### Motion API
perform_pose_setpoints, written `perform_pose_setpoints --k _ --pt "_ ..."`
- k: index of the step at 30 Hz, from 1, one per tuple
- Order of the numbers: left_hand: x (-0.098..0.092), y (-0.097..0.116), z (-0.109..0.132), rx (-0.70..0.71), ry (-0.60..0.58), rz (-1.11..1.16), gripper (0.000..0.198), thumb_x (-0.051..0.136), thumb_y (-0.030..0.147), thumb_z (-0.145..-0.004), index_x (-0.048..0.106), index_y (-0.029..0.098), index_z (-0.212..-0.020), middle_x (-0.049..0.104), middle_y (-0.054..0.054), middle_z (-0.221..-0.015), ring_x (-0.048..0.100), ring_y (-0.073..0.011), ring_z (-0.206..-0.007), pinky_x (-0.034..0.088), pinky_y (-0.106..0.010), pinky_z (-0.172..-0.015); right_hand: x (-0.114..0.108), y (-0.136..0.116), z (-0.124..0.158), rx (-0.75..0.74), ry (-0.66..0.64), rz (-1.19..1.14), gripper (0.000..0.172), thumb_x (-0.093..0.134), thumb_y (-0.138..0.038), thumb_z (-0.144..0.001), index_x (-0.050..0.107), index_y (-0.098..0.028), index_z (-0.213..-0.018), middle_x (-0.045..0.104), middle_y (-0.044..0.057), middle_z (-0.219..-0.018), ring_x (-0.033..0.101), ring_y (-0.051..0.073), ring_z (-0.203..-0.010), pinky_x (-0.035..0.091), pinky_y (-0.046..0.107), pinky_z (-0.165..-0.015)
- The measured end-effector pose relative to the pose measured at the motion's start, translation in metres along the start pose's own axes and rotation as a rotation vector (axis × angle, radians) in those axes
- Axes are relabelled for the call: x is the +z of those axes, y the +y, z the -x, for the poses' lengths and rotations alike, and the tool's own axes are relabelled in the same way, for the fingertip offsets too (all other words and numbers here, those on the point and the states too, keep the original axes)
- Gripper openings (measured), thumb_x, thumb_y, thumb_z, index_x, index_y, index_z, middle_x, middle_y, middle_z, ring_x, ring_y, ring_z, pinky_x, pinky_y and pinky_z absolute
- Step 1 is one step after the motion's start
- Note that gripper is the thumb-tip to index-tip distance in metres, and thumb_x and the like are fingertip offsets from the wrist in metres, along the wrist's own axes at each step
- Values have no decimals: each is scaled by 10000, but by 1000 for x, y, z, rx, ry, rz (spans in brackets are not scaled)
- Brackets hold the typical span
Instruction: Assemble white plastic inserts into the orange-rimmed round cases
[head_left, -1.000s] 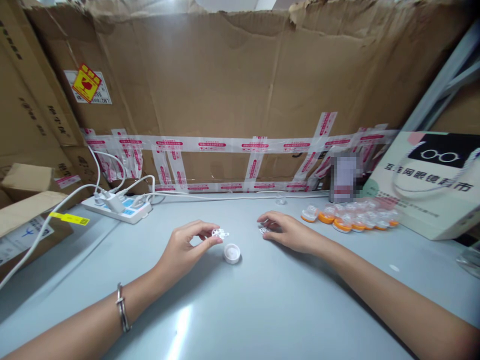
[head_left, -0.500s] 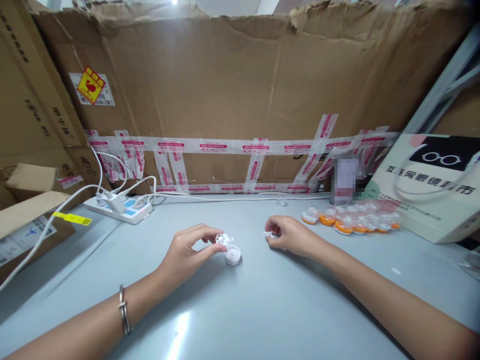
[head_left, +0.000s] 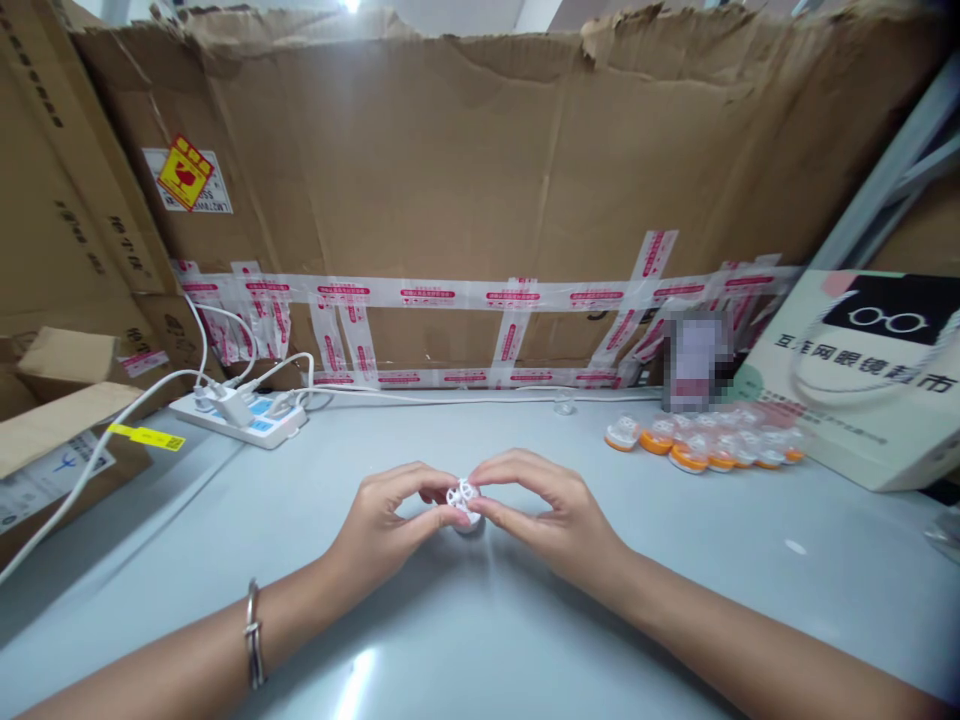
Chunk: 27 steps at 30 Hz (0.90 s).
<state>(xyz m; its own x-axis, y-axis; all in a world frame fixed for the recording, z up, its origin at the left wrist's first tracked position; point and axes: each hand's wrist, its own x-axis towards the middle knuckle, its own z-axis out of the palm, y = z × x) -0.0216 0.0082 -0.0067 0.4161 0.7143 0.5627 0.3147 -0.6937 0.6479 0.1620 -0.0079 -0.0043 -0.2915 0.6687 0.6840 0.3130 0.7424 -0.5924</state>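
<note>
Both hands meet near the middle of the grey table. Between thumb and fingers, my left hand pinches a small white openwork piece. From the other side my right hand pinches another white openwork piece, which touches or overlaps the first; where one ends and the other begins is hard to tell. A round whitish cup sits on the table directly beneath the pieces, mostly covered by them and the fingertips.
Several clear-topped orange and white cases stand at the right, near a paper bag. A small clear object lies at the back. On the left are a power strip with cables and cartons. A large cardboard box walls the back.
My right hand has moved left with its white piece and now meets my left hand. My left hand has shifted slightly, and its piece now lies over the round cup.
</note>
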Motion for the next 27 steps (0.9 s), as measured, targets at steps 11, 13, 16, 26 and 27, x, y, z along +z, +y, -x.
perform_pose_setpoints --k 11,13,16,26,27 --pt "5 1 1 -290 -20 369 84 665 174 -693 677 163 -775 705 -13 -670 646 -150 -634 526 -268 -672 7 5 5 -3 33 -113 161 598 -189 -787 679 -261 -907 641 37 -840 628 149 -749 527 289 -679" --pt "7 0 1 -343 -27 453 117 675 194 -680 666 148 -787 708 -27 -663 659 -165 -631 541 -286 -658 8 6 6 4 39 -134 146 606 -194 -781 685 -263 -882 632 34 -832 626 147 -745 527 289 -678" --pt "7 0 1 -393 -33 554 135 694 182 -654 663 142 -780 713 -34 -672 669 -169 -639 550 -286 -655 10 7 6 65 30 -170 89 626 -208 -766 690 -250 -811 629 30 -812 626 147 -747 525 296 -695" --pt "1 2 -3 -342 -108 579 203 640 120 -701 680 172 -894 724 -34 -793 678 -158 -707 548 -268 -698 6 5 5 28 21 -131 179 597 -157 -782 659 -243 -926 655 45 -843 624 151 -773 530 288 -690" --pt "1 3 -3 -331 -106 554 188 632 128 -711 683 174 -887 724 -34 -791 678 -159 -711 548 -268 -700 5 4 5 -10 5 -95 201 588 -154 -787 650 -245 -956 659 51 -861 625 154 -781 530 291 -694"
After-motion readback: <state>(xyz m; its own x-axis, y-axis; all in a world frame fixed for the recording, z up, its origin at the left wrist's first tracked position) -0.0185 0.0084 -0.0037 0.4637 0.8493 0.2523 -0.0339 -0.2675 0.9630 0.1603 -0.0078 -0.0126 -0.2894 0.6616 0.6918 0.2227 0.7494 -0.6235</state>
